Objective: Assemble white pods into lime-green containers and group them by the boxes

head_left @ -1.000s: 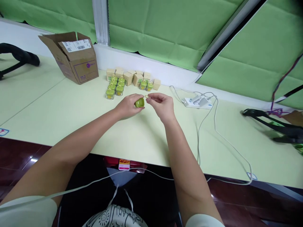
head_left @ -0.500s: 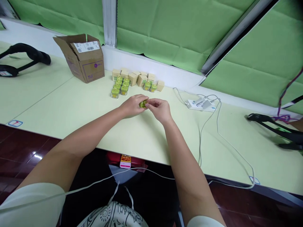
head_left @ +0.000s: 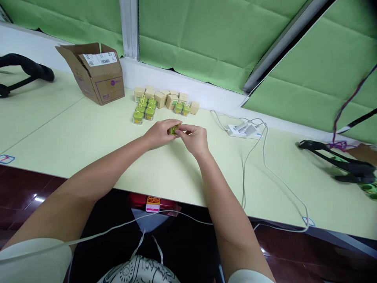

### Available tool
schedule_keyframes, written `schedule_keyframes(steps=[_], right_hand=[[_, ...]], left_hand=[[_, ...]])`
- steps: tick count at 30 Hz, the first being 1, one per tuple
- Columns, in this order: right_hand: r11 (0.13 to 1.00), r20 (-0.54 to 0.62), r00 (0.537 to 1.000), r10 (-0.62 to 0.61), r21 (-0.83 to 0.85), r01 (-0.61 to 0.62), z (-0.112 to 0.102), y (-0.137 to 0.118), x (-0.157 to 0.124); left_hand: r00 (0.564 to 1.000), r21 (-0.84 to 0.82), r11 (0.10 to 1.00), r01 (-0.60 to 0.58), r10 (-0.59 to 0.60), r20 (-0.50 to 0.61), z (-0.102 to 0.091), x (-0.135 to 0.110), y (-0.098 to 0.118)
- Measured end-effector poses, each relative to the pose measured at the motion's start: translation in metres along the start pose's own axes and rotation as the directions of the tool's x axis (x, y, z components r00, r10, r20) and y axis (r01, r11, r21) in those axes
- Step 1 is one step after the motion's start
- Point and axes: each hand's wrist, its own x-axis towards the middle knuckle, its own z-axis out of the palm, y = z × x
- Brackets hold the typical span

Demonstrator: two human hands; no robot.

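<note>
My left hand (head_left: 159, 133) is closed around a small green item (head_left: 173, 130) just above the pale green table (head_left: 88, 133). My right hand (head_left: 193, 138) meets it from the right, its fingertips pinched against the same green item. Most of the item is hidden by my fingers. Behind my hands stand several small green-topped clear jars (head_left: 143, 110) and a row of small tan boxes (head_left: 165, 97).
An open cardboard box (head_left: 97, 74) sits at the back left. A white power strip (head_left: 243, 129) with cables (head_left: 265, 165) lies to the right. Black strapped gear (head_left: 338, 159) lies at the far right, another black object (head_left: 23, 70) at the far left.
My right hand, which held a small pale piece apart from the green item, has closed in and now pinches against it. Both hands sit together.
</note>
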Motion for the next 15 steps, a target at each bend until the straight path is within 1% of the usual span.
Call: schedule_keyframes(steps=[2,5,10,15], right_hand=[[0.998,-0.003,1.0,-0.019,-0.052,0.018,0.0004,-0.002,-0.001],[0.991,0.033,0.998,-0.051,-0.119,0.054,-0.0003,-0.0034,-0.0012],[0.968,0.075,0.993,-0.093,-0.226,0.108,0.0004,-0.0011,-0.0003],[0.955,0.062,0.991,-0.121,-0.264,0.133,0.0042,-0.0001,-0.0008]], left_hand=[[1.0,0.019,1.0,0.007,-0.007,0.003,-0.0001,-0.0004,0.0013],[1.0,0.073,0.997,0.003,-0.004,0.008,0.0012,-0.0013,0.0008],[0.998,0.133,0.989,-0.062,0.058,0.027,0.0041,-0.003,-0.0022],[0.995,0.147,0.984,-0.103,0.104,0.004,0.003,-0.0036,-0.001]])
